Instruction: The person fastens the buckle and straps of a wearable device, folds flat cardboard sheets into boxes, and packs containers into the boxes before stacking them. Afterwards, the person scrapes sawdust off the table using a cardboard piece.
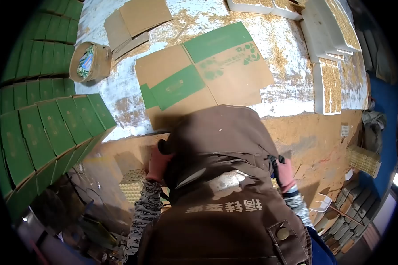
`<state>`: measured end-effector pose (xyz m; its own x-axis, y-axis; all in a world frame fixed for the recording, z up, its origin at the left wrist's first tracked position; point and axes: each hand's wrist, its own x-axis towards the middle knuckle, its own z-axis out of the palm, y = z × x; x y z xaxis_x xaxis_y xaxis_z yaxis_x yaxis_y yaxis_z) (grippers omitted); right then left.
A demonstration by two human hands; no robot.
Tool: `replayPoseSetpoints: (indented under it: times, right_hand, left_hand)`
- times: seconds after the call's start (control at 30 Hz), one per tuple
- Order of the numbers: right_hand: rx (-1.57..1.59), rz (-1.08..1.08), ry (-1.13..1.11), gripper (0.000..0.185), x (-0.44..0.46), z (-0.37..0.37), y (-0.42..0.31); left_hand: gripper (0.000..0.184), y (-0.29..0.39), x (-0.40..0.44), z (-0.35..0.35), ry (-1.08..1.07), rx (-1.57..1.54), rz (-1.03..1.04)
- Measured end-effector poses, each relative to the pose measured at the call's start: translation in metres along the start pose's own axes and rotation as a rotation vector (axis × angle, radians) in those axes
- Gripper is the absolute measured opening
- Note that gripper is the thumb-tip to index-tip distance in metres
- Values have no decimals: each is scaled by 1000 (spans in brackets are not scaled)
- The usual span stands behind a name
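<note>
I wear a brown apron (pixel 221 128) with white lettering and a pale printed picture, its upper part raised and bulging forward. My left hand (pixel 159 162), in a pink and dark glove, is closed at the apron's left edge; its fingertips are partly hidden by the cloth. On the other side my right hand (pixel 284 172), gloved alike, has its dark fingers closed on the apron's right edge. Beyond the apron, on the table, lies a flat brown and green cardboard box blank (pixel 234 66), its near edge partly covered by the apron.
Green boxes (pixel 44 128) are stacked along the left. A round tub (pixel 101 66) with small colorful packets stands near more cardboard sheets (pixel 141 17). White trays (pixel 327 88) of yellowish bits sit on the white table (pixel 292 88) at right. Egg-tray-like stacks (pixel 365 161) lie lower right.
</note>
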<state>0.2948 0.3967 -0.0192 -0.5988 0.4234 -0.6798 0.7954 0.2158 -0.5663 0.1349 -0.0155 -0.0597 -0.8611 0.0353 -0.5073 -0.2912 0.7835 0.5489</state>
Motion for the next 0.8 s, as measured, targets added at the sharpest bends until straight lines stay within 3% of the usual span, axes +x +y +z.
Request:
replayPoseSetpoints:
  times: [0.03,0.1,0.13,0.17,0.23,0.3,0.33,0.37,0.4,0.43,0.5,0.57,0.6,0.63,0.67,0.7,0.8]
  right_hand:
    - [162,-36,46,26,9,12,22]
    - [-20,12,66,29,31,17,27]
    - [-61,-9,39,30,42,13,62]
    - [-102,-35,18,32,49,6,92]
    - [95,110,-35,32,27,-1,77]
    - [290,171,-6,34,9,3,69]
    - [-42,-44,-80,37,17,4,77]
    - [54,108,-30,49,36,19,75]
    - [-153,101,87,59,42,37,44]
    - [-357,95,204,69,44,53,14]
    - [-290,-53,264,63,46,63,1]
    - [-414,129,123,43,40,26,-11]
    - [46,161,39,47,25,13,7]
    - [4,299,-44,58,50,2,110]
    - [-195,236,59,62,51,16,128]
    - [-388,179,153,67,48,32,140]
    - [-435,174,316,53,110,65,153]
  left_hand:
    - [58,0,3,2,-232,-276,-106]
    - [62,-2,16,-8,-684,-821,-313]
    - [62,-31,30,2,-715,-772,-77]
    - [62,-27,39,7,-743,-748,-127]
    - [60,-3,48,35,-822,-709,-239]
    - [50,13,36,45,-628,-359,-23]
    - [44,-35,32,69,-352,-299,20]
    - [42,-77,31,62,-383,-347,-120]
    - [41,-127,27,48,-418,-390,-263]
    - [38,-191,21,51,-302,-320,-221]
    - [44,-146,15,35,-252,-424,-232]
    - [54,-120,46,71,-88,-13,-205]
    - [58,-77,44,74,-41,-2,-73]
    - [63,-28,35,60,9,5,52]
    - [59,-1,29,39,-96,-139,25]
    - [56,-10,24,36,-61,-200,-42]
    - [50,-37,13,-3,-6,-361,-131]
